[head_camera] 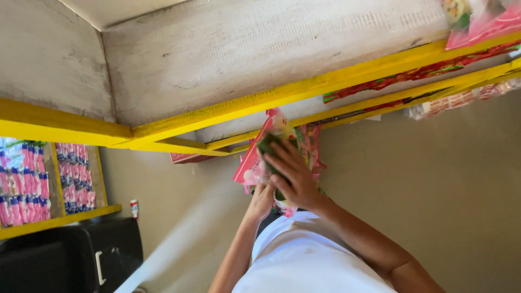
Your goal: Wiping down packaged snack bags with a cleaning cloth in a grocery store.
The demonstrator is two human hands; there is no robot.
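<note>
Yellow shelves [304, 89], hands (both) on packets [260, 157]

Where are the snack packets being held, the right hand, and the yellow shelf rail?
snack packets [252, 163], head view, on the pink edge left of the fingers.
right hand [290, 176], head view, on the back of the hand.
yellow shelf rail [304, 89], head view, on its long front face.
</note>
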